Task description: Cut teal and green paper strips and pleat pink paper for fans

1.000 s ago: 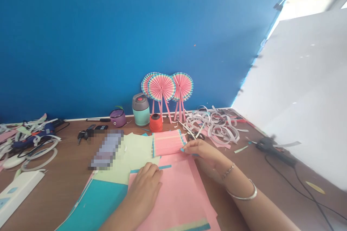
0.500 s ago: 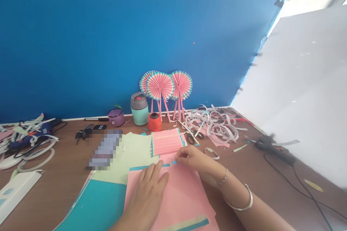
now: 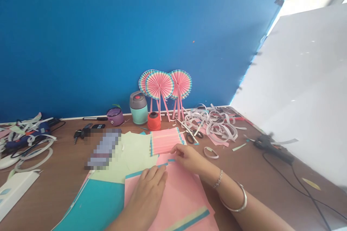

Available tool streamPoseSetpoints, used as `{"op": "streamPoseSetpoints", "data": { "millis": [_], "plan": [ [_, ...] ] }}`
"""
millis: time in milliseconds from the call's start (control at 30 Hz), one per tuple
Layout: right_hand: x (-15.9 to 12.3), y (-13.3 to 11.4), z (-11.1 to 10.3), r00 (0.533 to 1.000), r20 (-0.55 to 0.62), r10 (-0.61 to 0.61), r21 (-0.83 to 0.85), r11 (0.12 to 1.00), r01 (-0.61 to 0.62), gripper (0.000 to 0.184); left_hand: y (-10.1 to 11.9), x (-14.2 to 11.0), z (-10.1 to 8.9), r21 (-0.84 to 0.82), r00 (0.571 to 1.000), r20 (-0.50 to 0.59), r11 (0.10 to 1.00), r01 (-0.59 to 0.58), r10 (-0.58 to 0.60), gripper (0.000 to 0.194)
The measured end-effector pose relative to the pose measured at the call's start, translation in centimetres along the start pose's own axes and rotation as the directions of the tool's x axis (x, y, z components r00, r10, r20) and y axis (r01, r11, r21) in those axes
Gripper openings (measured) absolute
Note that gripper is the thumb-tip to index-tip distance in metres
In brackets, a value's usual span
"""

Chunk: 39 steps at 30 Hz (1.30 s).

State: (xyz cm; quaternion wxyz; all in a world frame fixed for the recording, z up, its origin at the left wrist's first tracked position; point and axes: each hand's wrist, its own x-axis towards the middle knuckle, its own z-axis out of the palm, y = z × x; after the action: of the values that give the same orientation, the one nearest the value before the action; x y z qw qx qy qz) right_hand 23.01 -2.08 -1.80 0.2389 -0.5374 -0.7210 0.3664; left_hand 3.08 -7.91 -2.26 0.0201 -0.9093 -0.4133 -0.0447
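Note:
A pink paper sheet (image 3: 179, 191) with a blue edge strip (image 3: 138, 174) lies in front of me, on top of other pink paper. A cream and blue band (image 3: 191, 219) crosses its near end. My left hand (image 3: 148, 189) rests flat on the sheet's left part, fingers stretched toward the blue edge. At the far edge, my right hand (image 3: 185, 157) has its fingers curled into a pinch beside a short blue strip end (image 3: 171, 160); what sits between the fingertips is hidden. Just beyond lies a pleated pink paper (image 3: 165, 140) with blue ends.
Pale green sheets (image 3: 135, 151) and a teal sheet (image 3: 94, 202) lie at left, near a blurred phone (image 3: 104, 149). Behind stand round paper fans (image 3: 159, 85), a flask (image 3: 139, 110) and a red spool (image 3: 154, 122). Scissors (image 3: 190, 137), paper curls (image 3: 219, 124) and a glue gun (image 3: 273, 148) are at right.
The pink sheet's far-left corner has shifted slightly left and nearer, its blue edge now more slanted. My right hand has moved a little left along the far edge. My left hand stays on the sheet.

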Motion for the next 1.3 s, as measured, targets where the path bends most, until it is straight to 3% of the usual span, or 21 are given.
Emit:
{"op": "streamPoseSetpoints", "data": {
  "millis": [133,300,467,767,1100,1300],
  "plan": [
    [0.0,-0.3,-0.2,0.998,0.039,-0.048,-0.003,0.999,0.048,0.024,-0.2,0.0,0.2,-0.079,0.996,0.080,0.997,-0.028,0.034,0.048],
    [0.2,0.1,-0.3,0.993,0.080,-0.090,-0.036,0.995,0.093,0.021,-0.2,-0.1,0.7,-0.141,0.998,0.056,0.990,-0.031,0.039,0.053],
    [0.3,0.2,-0.3,0.990,0.086,-0.108,-0.067,0.991,0.114,0.023,0.1,0.0,0.1,-0.167,0.993,0.110,0.986,-0.019,0.038,0.047],
    [0.6,0.5,0.1,0.994,0.075,-0.085,-0.041,0.995,0.089,0.025,-0.4,-0.4,1.8,-0.149,1.000,0.025,0.989,-0.006,0.010,0.050],
    [0.7,0.5,0.3,0.995,0.074,-0.063,-0.036,0.997,0.066,0.026,-0.4,-0.1,1.2,-0.167,0.998,-0.054,0.985,-0.038,0.030,0.045],
    [0.5,0.3,0.3,0.996,0.070,-0.050,-0.081,0.995,0.056,0.027,-0.4,0.1,1.1,-0.157,0.999,-0.026,0.987,-0.035,0.032,0.042]
  ]
}}
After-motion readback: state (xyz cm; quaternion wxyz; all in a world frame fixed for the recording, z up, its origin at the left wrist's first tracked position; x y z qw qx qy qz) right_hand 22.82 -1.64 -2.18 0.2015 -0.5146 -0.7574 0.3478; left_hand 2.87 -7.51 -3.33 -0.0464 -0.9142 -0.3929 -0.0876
